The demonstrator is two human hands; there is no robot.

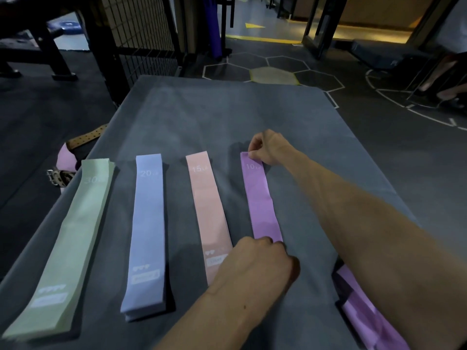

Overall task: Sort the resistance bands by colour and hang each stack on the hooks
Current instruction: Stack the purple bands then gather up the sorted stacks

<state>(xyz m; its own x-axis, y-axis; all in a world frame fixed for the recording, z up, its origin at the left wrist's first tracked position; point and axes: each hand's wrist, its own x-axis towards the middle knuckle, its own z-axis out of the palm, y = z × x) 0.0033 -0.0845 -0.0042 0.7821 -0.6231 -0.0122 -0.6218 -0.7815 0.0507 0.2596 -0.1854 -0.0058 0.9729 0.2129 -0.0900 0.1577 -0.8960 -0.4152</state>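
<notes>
Four rows of bands lie side by side on the grey surface (177, 109) before us: a green stack (73, 238) at the left, then a blue stack (147, 223), a pink band (209, 208) and a purple band (260, 200). Our right arm reaches far forward across the surface, and our right hand (265, 147) pinches the far end of the purple band between curled fingers (252, 154) and thumb. Our left hand (255, 263) rests knuckles up at the near end of the same band, fingers curled down onto its edge, covering the near part of the pink band too; we cannot tell whether they grip the band or only press it.

White numbers are printed near the far ends: 30 on green, 20 on blue, 15 on pink, 10 on purple. Near the close ends sit small white heart marks and a white label box whose writing is too blurred to read. More purple bands (366, 317) lie loose at the right edge under our forearm.
</notes>
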